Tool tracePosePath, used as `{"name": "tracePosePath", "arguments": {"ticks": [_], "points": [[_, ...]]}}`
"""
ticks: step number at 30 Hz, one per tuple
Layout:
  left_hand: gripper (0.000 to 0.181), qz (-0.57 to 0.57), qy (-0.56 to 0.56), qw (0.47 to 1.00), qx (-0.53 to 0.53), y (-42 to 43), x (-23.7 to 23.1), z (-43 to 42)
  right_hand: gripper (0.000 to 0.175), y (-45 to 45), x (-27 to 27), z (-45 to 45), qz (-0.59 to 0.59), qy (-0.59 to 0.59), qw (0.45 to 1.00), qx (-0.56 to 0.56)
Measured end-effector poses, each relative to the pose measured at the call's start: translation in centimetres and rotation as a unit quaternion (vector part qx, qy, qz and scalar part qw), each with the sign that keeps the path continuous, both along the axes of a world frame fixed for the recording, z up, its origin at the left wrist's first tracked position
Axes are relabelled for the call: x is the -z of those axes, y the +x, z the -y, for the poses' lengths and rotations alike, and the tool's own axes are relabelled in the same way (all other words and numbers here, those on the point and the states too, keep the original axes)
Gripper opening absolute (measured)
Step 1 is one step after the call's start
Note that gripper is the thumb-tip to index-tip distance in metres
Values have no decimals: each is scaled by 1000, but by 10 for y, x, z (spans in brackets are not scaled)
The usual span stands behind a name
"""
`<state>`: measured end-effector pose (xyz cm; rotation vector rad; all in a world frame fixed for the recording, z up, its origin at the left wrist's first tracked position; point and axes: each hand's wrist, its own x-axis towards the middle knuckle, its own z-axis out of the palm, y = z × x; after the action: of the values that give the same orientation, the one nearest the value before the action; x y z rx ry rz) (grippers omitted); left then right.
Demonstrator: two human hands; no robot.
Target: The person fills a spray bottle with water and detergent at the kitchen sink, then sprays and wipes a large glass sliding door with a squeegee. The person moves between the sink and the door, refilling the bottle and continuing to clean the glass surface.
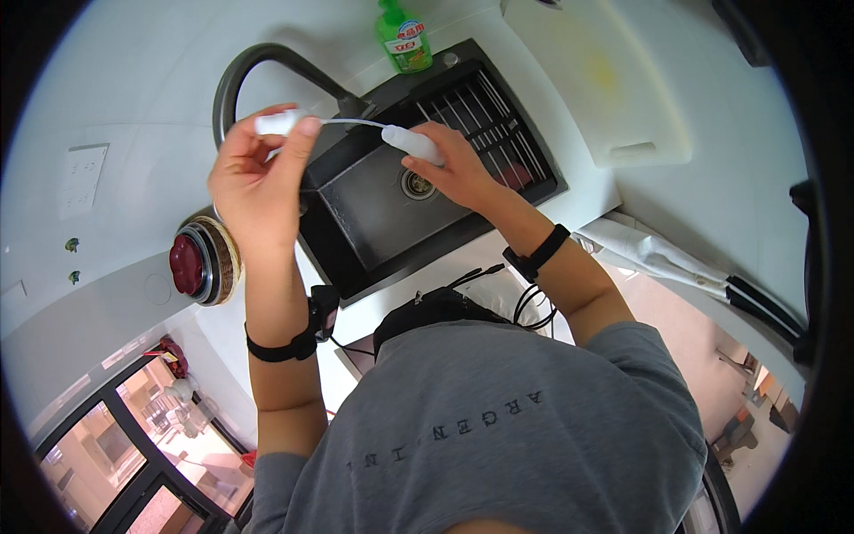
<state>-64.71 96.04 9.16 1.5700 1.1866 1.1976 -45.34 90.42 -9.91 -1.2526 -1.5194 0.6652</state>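
Note:
My left hand (267, 167) grips a white cylindrical piece (279, 123) between thumb and fingers, above the left side of the sink, near the faucet. My right hand (454, 160) is closed around a second white piece (412, 144) with a rounded, tapering end, over the sink bowl. A thin white strand (353, 121) runs between the two pieces, slightly bowed. What the pieces are exactly I cannot tell. Below the hands lies the dark sink (380, 207) with a round metal drain (419, 185).
A dark curved faucet (267, 52) rises behind the sink. A green pump bottle (405, 43) stands at its back edge. A metal rack (494, 123) covers the sink's right part. A white cutting board (617, 100) is farther right; stacked bowls and a basket (227, 257) stand left.

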Motion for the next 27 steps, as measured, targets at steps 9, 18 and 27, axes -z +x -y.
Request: {"name": "tracePosePath", "arguments": {"ticks": [9,18,27], "points": [[31,-174,37,981,78,34,12,-29,44,45,64,-71,-39,-64,990,118],[59,-355,186,898,181,92,97,-128,46,40,77,-160,-93,-130,983,95],[53,-419,103,877,213,104,111,-156,41,38,85,-172,-111,-107,983,99]]}}
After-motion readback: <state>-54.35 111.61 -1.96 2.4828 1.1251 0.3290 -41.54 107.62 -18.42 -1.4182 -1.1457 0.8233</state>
